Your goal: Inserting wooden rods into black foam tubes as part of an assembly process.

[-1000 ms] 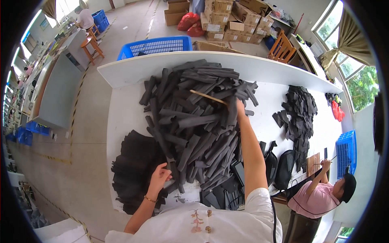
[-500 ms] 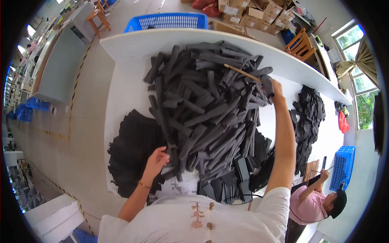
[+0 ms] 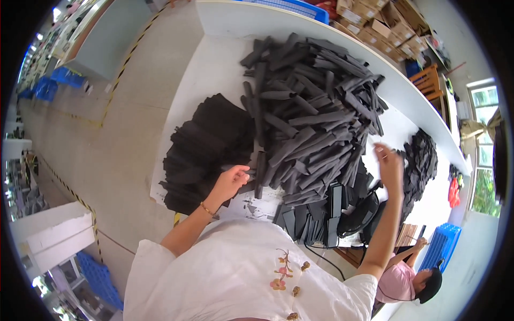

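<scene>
Left edge of the counter (image 3: 225,59): 1 fanned stack of black sheets (image 3: 201,142), layers too many to count. 1 left hand (image 3: 232,181) over the stack's right side, fingers curled, grip narrow; cannot tell if anything is pinched.

Just right of those fingertips, 1 upright dark strip (image 3: 260,174), long axis running away from the body; touching or barely apart, cannot tell. Left hand clearly the nearer of the 2.

Beyond and right of the strip, mid-counter: 1 heap of rolled grey-black pieces (image 3: 308,125), dozens, overlapped past counting; many lie slantwise, rising to the right. Near side of heap: flat black pieces (image 3: 316,219), several, exact count hidden; then at least 1 black case (image 3: 361,214).

1 right hand (image 3: 390,160) off the heap's right side, well apart from the strip; fingers blurred, no piece visible in them, grip width cannot be told. Farther right, 1 pile of black scraps (image 3: 420,166), uncounted. Lower right: 1 co-worker in pink (image 3: 395,278), 1 blue basket (image 3: 441,243).
</scene>
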Demonstrator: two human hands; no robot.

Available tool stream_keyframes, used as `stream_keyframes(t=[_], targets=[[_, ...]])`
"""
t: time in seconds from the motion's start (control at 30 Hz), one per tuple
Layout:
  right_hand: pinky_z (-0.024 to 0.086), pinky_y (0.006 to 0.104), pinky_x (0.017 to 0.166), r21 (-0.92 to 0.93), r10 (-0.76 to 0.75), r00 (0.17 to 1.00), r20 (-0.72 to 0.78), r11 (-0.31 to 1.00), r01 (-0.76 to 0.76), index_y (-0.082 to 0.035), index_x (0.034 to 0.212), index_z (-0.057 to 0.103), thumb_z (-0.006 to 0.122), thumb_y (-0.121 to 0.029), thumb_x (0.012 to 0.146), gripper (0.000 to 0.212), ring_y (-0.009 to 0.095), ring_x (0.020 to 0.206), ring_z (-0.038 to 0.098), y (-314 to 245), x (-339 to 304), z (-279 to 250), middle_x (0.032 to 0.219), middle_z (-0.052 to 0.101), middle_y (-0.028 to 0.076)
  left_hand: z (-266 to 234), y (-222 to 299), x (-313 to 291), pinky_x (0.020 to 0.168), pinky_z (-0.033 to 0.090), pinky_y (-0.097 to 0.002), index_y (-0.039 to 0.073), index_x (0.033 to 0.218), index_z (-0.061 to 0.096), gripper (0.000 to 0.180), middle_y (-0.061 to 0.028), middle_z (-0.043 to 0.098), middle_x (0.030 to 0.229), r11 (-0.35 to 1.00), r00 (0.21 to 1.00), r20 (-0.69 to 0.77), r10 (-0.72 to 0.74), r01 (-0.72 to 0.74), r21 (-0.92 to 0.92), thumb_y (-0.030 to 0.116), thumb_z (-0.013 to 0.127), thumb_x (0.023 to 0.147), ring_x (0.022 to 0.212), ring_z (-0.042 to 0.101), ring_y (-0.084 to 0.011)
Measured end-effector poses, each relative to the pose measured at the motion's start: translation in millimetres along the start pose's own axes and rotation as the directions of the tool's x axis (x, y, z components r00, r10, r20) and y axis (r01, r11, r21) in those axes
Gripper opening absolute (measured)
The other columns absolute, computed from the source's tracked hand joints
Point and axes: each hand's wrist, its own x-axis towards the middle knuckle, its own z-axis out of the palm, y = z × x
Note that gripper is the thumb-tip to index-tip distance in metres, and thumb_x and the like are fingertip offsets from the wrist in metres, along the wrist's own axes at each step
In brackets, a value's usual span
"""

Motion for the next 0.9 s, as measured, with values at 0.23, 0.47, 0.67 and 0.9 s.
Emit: stream_keyframes(t=[0.23,0.47,0.67,0.9], targets=[[0.05,0.0375,0.068,0.054,-0.234,0.767,0.598,0.966,0.253,-0.016,0.098,0.071,0.063,-0.032,0.082,0.024,0.029,0.078,0.065,55,-63,160,0.085,0.068,0.01,-52,15,-28,0.068,0.05,-0.0225,0.003,0.113,0.059,0.023,-0.0054,0.066,0.089,0.994,0.979,-0.202,-0.041,0.018,-0.112,0.014,0.055,0.093,0.077,0.063,-0.011],[0.05,0.0413,0.074,-0.108,-0.211,0.924,0.32,0.96,0.257,-0.019,0.099,0.072,0.063,-0.032,0.083,0.023,0.032,0.085,0.064,87,27,179,0.088,0.068,0.011,-57,7,-32,0.068,0.05,-0.0221,0.002,0.111,0.06,0.022,-0.0056,0.066,0.089,0.992,0.983,-0.175,-0.061,0.04,-0.122,0.014,0.055,0.093,0.077,0.063,-0.0106],[0.05,0.0427,0.077,0.002,-0.134,0.962,0.239,0.991,0.137,-0.016,0.101,0.07,0.062,-0.029,0.083,0.023,0.034,0.089,0.064,65,126,177,0.092,0.067,0.015,-57,4,-26,0.068,0.05,-0.0219,0.001,0.111,0.06,0.022,-0.0059,0.067,0.089,0.989,0.976,-0.193,-0.098,0.075,-0.126,0.013,0.054,0.093,0.077,0.063,-0.011],[0.049,0.0439,0.087,-0.56,-0.375,0.872,0.314,0.668,0.49,-0.005,0.108,0.059,0.058,-0.024,0.081,0.033,0.038,0.104,0.059,134,277,216,0.105,0.063,0.021,-54,6,-4,0.067,0.049,-0.0213,0.001,0.111,0.06,0.022,-0.0048,0.066,0.088,0.98,0.967,-0.214,-0.137,0.101,-0.171,0.013,0.056,0.093,0.076,0.062,-0.0098]])
